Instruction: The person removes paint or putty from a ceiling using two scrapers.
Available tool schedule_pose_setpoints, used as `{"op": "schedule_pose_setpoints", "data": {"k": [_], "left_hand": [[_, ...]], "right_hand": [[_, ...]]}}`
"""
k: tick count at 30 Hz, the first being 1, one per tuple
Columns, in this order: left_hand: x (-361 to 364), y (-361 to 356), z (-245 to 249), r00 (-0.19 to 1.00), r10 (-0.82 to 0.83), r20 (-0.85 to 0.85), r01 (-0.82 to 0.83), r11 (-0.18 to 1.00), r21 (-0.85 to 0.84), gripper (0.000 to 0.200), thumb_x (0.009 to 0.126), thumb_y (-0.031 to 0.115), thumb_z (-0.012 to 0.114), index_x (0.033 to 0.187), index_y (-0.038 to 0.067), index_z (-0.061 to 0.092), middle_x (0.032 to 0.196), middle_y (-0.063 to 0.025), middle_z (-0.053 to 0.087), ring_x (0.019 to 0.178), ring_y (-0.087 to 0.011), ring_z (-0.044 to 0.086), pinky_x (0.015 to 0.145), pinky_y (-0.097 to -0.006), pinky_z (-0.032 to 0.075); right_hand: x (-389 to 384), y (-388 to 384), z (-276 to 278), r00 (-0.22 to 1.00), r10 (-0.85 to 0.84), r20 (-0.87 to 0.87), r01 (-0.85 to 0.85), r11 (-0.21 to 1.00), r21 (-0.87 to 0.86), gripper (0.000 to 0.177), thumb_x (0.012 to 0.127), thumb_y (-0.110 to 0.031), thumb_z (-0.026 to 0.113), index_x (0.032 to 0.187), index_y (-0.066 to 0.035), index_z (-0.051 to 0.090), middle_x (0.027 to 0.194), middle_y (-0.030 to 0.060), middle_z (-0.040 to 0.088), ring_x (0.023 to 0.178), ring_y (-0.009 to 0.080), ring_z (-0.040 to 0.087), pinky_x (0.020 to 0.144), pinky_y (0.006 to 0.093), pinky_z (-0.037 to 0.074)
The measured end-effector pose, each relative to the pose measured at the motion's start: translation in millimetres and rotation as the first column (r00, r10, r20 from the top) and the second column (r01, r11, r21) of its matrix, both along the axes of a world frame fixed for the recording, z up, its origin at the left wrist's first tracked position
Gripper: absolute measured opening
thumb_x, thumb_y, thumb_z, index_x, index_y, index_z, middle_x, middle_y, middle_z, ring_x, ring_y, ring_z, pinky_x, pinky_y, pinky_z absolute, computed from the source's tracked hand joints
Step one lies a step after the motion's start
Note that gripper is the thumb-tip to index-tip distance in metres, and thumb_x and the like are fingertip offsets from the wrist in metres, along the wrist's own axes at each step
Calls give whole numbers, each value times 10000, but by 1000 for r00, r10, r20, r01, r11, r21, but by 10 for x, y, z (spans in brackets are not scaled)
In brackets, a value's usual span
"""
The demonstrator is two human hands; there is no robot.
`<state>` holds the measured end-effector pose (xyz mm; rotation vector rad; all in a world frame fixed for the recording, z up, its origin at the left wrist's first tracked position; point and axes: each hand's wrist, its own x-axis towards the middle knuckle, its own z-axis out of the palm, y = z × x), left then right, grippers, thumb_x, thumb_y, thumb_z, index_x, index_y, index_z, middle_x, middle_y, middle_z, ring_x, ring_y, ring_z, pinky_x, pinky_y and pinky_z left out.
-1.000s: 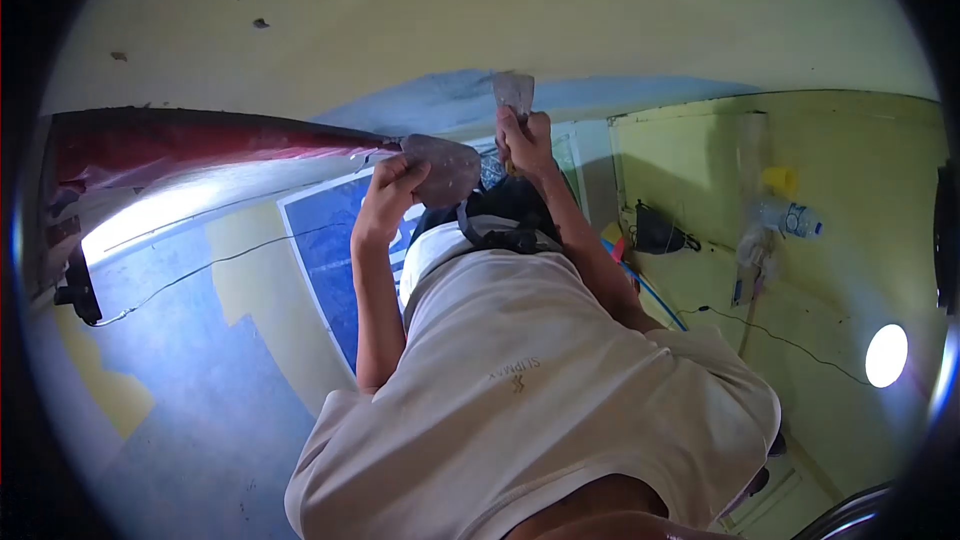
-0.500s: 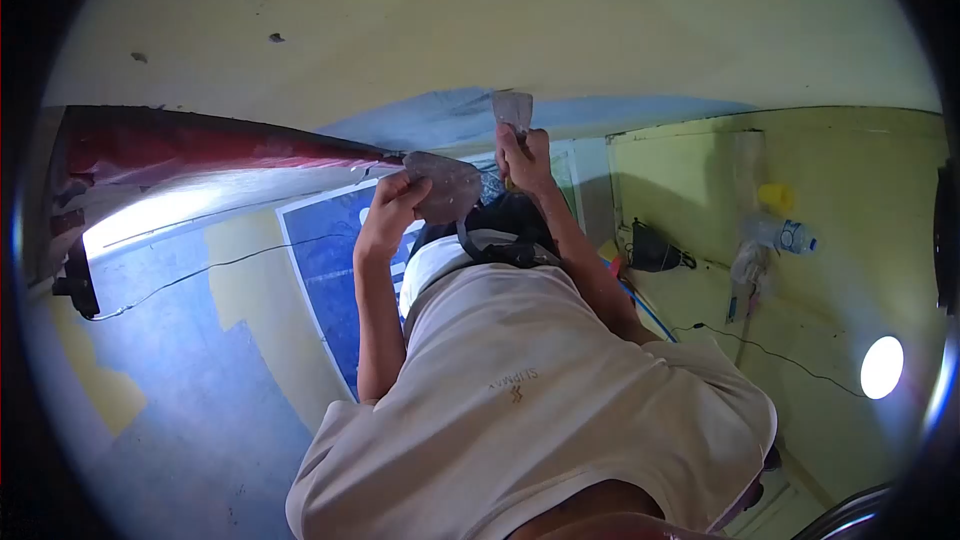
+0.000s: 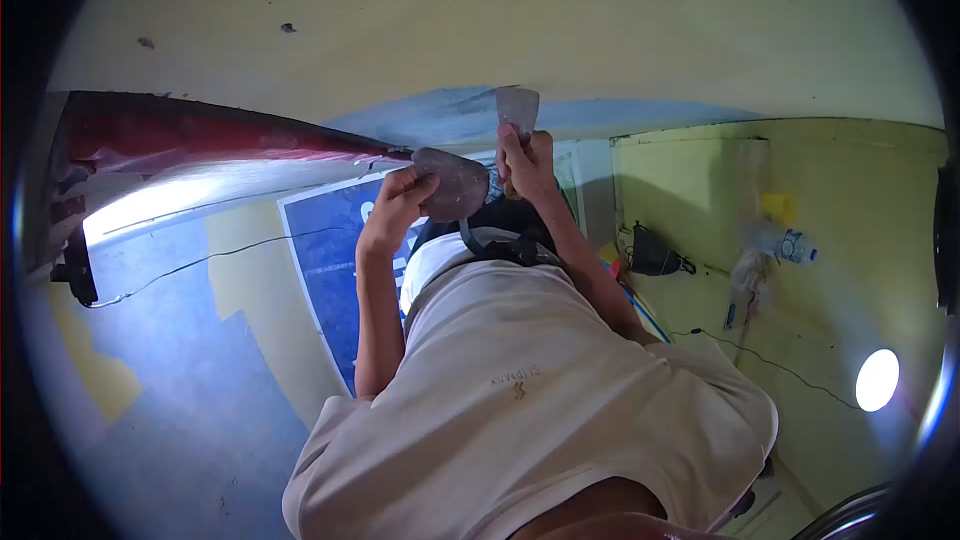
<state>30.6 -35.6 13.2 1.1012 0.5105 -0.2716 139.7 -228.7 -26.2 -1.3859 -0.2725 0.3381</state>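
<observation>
My right hand (image 3: 528,168) is wrapped round the handle of a putty knife (image 3: 518,110). Its flat grey blade points up, and the tip overlaps a blue patch (image 3: 430,112) on the pale wall in front of me. To the left and slightly lower, my left hand (image 3: 395,212) pinches the edge of a grey putty plate (image 3: 453,185), with the thumb lying on its face. The plate has a rounded outline and a few light specks. Its right edge is close below my right hand.
A red-faced ledge (image 3: 220,135) juts out at left, with bright light beneath it and a thin cable (image 3: 220,252). A blue poster (image 3: 325,270) lies beyond my left forearm. To the right are a plastic bottle (image 3: 790,245), a black bag (image 3: 655,250) and a round lamp (image 3: 878,380).
The plate in my left hand has shifted slightly right and turned a little. The putty knife's blade stands a little higher and more face-on. The view has moved slightly.
</observation>
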Motion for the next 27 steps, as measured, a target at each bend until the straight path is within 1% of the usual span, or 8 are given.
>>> {"op": "schedule_pose_setpoints", "data": {"k": [5,9,13,17,20,24,25,27], "left_hand": [[1,68,-217,998,-61,-26,62,997,53,192,945,136,596,1036,-27,640,892,-43,655,777,-114,619,683,-293,511],[48,-28,31,1000,13,-11,-12,1000,24,168,940,138,600,984,-18,643,837,-24,642,732,-101,604,631,-263,486],[16,59,-207,998,-59,17,58,998,33,196,942,135,595,1044,-25,641,929,-54,666,790,-129,633,688,-289,520],[29,1,-69,1000,-24,3,24,999,-25,196,953,120,577,1048,-44,629,942,-74,671,822,-144,643,716,-302,533],[27,19,-68,999,-42,0,42,999,8,199,954,122,579,1047,-47,628,946,-75,669,833,-147,644,726,-306,535],[19,51,-149,999,-39,-2,39,999,20,205,943,140,598,1034,-39,637,939,-71,665,827,-145,642,705,-298,525],[24,46,-142,999,-41,-31,43,996,80,203,939,145,603,1017,-38,640,914,-72,663,801,-143,637,688,-296,515],[28,13,-47,1000,-13,-7,13,999,35,197,939,144,603,1007,-36,641,885,-66,660,775,-134,629,666,-289,506]], "right_hand": [[-17,-3,14,1000,-8,-8,8,1000,-14,501,1003,-308,530,569,-60,507,442,-13,456,389,69,441,387,252,331],[41,9,18,999,10,31,-8,998,-63,513,1001,-309,531,553,-63,497,440,-11,460,386,72,447,383,256,340],[36,-23,-55,999,5,33,-3,997,-76,515,1003,-304,521,549,-64,489,441,-6,463,382,75,446,377,261,340],[33,-22,65,997,31,67,-25,996,-80,479,1004,-266,517,575,-53,510,440,-11,456,372,77,444,374,262,346],[26,-30,-91,1000,4,5,-4,997,-76,460,1004,-265,524,599,-46,533,441,-12,456,370,77,444,370,263,337],[2,12,12,1000,-27,7,27,999,-30,485,998,-321,545,600,-45,534,444,-15,461,368,72,441,368,259,337],[23,-17,-73,999,18,26,-18,1000,-7,502,994,-333,554,580,-50,521,444,-17,461,370,73,442,369,256,336],[18,-50,-130,1000,10,-5,-10,998,-67,507,994,-330,552,570,-55,513,442,-17,457,370,73,443,369,257,337]]}}
